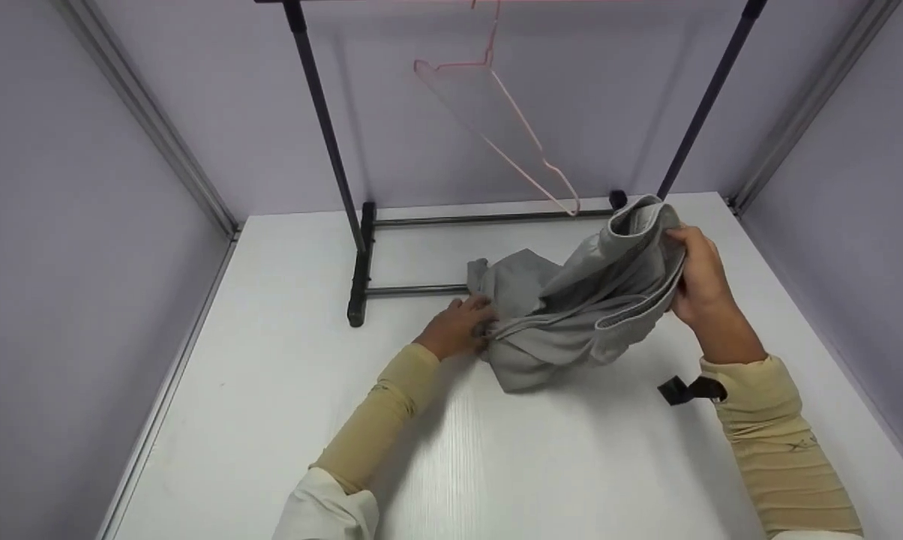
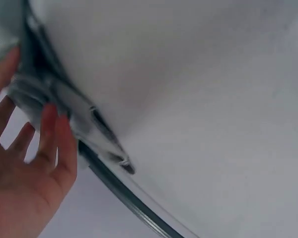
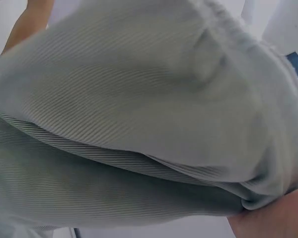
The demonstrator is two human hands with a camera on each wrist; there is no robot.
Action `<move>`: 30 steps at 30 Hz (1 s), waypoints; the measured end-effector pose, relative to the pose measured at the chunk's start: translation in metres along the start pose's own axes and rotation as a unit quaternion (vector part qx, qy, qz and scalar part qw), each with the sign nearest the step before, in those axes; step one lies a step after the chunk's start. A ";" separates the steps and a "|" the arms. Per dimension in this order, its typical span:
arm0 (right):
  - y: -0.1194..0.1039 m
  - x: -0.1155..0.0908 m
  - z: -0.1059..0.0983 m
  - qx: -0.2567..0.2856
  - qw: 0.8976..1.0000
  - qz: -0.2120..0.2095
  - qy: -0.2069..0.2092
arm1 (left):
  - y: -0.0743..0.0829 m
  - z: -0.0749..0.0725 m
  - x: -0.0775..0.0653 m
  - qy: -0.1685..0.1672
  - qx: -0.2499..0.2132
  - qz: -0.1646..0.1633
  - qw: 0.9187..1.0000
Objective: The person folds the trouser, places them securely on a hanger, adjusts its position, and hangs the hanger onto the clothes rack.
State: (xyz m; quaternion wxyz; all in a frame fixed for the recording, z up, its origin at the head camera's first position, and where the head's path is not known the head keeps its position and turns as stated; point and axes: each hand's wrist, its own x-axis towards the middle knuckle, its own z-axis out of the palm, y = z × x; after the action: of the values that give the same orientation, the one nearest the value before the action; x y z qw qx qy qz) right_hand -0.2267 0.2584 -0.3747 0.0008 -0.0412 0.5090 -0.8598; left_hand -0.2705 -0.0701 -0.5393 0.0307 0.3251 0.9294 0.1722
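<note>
A crumpled grey garment (image 1: 526, 285) of finely ribbed cloth is bunched across the low rail, its right end lifted off the table. My right hand (image 1: 703, 277) grips that raised end near a wide hemmed opening, the thumb on top of the cloth. The ribbed cloth (image 3: 139, 99) fills most of the right wrist view and hides the fingers. At the garment's left end, my left hand (image 1: 457, 328) touches the bunched fabric. In the left wrist view the left hand (image 2: 30, 181) has its fingers spread, with fabric folds lying against the fingertips.
A pink wire hanger (image 1: 523, 112) hangs tilted from the bar of a dark garment rack (image 1: 328, 127). The rack's feet and lower rails (image 1: 489, 219) stand on the white table (image 1: 286, 390). Grey walls (image 1: 106, 247) enclose the sides and back. A black strap (image 1: 691, 390) juts from the right sleeve.
</note>
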 end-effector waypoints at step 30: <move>0.003 0.025 -0.080 0.191 0.981 0.030 0.005 | -0.037 -0.089 -0.054 0.394 -0.123 -0.081 0.907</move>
State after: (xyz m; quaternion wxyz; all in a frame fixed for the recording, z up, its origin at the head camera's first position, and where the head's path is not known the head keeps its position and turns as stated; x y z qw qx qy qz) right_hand -0.2572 0.3255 -0.4136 0.0317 -0.0203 0.3367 -0.9408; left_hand -0.2646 -0.1567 -0.4716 -0.2842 0.1484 0.8606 0.3956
